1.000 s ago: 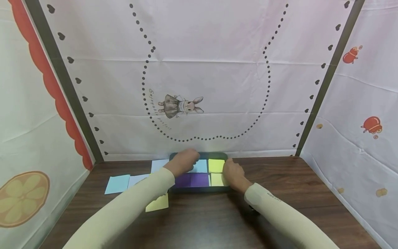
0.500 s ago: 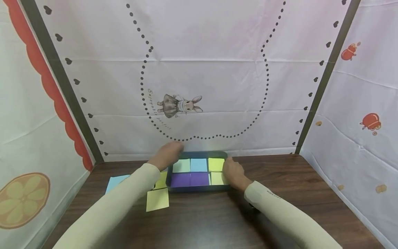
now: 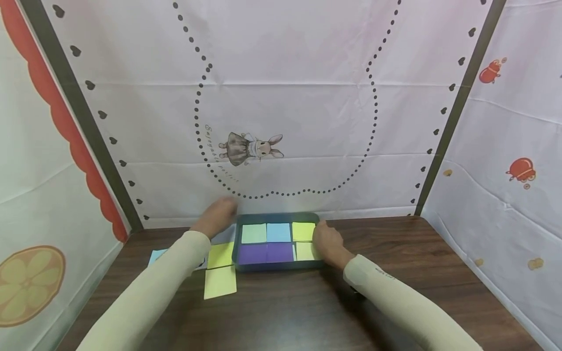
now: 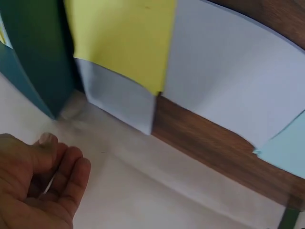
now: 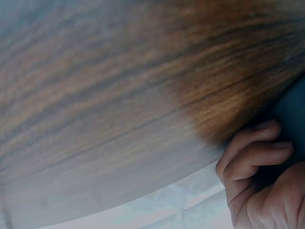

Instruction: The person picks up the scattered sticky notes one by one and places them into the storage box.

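Observation:
A dark teal box (image 3: 276, 266) with low walls stands against the back curtain, holding green (image 3: 253, 233), blue (image 3: 278, 232), purple (image 3: 252, 254) and yellow (image 3: 303, 231) paper squares. My right hand (image 3: 329, 243) grips its right wall, fingers curled at the edge in the right wrist view. Beyond the box's left back corner, my left hand (image 3: 217, 215) is raised in front of the curtain. In the left wrist view that hand (image 4: 45, 186) is loosely bent with nothing in it, apart from the box wall (image 4: 40, 52).
Left of the box lie two yellow squares (image 3: 220, 282), pale lilac sheets (image 4: 228, 71) and a light blue sheet (image 4: 286, 148), some overlapping. The brown wooden table (image 3: 281, 312) ends at a white printed curtain (image 3: 307, 122), with more curtain at both sides.
My left hand has moved left from above the box to beyond its left side, uncovering the green square and the left yellow ones. The right hand has stayed at the box's right wall.

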The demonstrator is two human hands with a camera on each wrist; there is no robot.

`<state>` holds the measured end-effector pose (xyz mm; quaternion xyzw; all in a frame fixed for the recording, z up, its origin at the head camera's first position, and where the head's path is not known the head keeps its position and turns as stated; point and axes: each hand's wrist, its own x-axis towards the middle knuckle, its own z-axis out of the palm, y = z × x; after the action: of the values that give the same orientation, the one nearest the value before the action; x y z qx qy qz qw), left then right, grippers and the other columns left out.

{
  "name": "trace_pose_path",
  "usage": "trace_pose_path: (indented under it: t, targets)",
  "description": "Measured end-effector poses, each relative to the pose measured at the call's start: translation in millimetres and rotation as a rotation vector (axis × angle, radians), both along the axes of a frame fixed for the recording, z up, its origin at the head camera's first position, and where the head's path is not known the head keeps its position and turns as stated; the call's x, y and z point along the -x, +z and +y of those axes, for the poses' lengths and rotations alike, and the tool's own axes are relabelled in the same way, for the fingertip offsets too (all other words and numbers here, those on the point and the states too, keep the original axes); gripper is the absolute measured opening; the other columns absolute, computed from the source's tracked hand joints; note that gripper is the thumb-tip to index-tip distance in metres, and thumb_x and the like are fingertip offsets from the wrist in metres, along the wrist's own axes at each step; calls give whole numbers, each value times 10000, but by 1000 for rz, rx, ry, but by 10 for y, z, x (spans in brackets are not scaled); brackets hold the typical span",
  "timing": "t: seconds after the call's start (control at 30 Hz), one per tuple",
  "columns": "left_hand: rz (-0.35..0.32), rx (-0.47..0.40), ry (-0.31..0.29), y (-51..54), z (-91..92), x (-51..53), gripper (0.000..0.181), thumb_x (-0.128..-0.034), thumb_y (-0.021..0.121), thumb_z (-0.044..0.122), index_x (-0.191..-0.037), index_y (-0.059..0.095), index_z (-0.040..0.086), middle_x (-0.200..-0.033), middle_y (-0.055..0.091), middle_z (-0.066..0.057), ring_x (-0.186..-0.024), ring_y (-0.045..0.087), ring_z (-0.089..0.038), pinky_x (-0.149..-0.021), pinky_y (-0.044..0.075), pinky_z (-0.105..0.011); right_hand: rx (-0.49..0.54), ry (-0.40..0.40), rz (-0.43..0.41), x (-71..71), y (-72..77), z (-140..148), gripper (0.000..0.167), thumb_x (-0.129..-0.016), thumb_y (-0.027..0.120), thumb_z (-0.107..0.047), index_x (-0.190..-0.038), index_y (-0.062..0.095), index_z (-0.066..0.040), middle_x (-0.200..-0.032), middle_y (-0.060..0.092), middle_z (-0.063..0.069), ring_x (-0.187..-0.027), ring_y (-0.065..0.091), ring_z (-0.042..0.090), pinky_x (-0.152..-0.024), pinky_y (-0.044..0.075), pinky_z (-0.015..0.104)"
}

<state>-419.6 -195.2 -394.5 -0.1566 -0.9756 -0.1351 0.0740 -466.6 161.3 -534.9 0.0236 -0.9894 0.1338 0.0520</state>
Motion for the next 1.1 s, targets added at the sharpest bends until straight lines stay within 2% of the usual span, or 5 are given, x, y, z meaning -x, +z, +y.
trace_pose_path:
  t: [0.33,0.5,0.7,0.87,1.1]
  targets:
    - [-119,-2,-31,-197,-140,51,273,-958,759,-94,-1215,731,-4,-1158,750,-164,-1068,725,-311,-1000,637,-509,-6,-1,1,-1,-10,6,334,-1093,456,-114,-1312,620,77,-725,624,90,-603,628,227,-477,515,424]
    - [-84,25,-85,-270,-187,110,204,-954,755,-88,-1129,778,15,-1079,758,-140,-995,729,-294,-946,647,-514,-9,-6,13,16,-28,5,320,-1098,455,-112,-1296,630,69,-724,628,87,-610,636,232,-484,522,431]
    - [-20,14,-141,-592,-363,364,193,-971,703,-85,-1062,780,67,-983,739,-69,-895,700,-232,-833,644,-477,0,-9,20,52,-26,-4,305,-1094,456,-116,-1276,632,53,-726,631,91,-618,640,237,-484,523,431]
    - [-39,-7,-112,-748,-462,475,321,-927,747,-104,-1232,752,-2,-1065,749,-109,-987,717,-288,-938,643,-537,-7,-10,15,55,-22,-3,292,-1096,451,-124,-1264,627,38,-741,634,86,-633,644,232,-493,529,429]
    - [-73,56,-85,-697,-429,410,283,-891,829,-85,-1155,750,-22,-1078,738,-143,-1017,714,-324,-975,637,-542,-1,-10,33,2,-2,-1,281,-1082,479,-124,-1245,624,53,-740,640,108,-643,666,256,-504,547,446]
